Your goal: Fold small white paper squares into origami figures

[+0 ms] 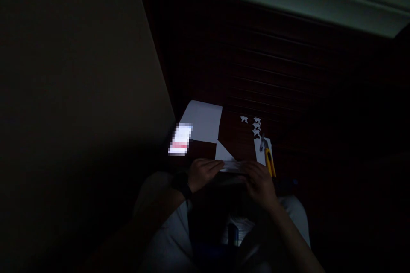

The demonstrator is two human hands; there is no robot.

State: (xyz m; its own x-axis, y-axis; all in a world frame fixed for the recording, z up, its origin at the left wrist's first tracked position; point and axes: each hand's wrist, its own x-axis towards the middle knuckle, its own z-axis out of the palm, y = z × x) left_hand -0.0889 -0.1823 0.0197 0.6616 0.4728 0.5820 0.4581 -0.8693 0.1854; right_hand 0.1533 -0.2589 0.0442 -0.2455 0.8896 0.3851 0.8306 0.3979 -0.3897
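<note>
In the dim light, a folded strip of white paper lies across the near edge of the dark table, between my two hands. My left hand, with a dark watch on the wrist, has its fingers closed on the strip's left end. The right end is under the fingers of my right hand, which are bent around it. Just beyond the strip, a triangular white flap points away from me; whether it belongs to the same sheet I cannot tell.
A larger white sheet lies at the back left, beside a bright blurred screen. Several small folded paper shapes sit at the back right. A yellow utility knife and a slim metallic item rest on another paper.
</note>
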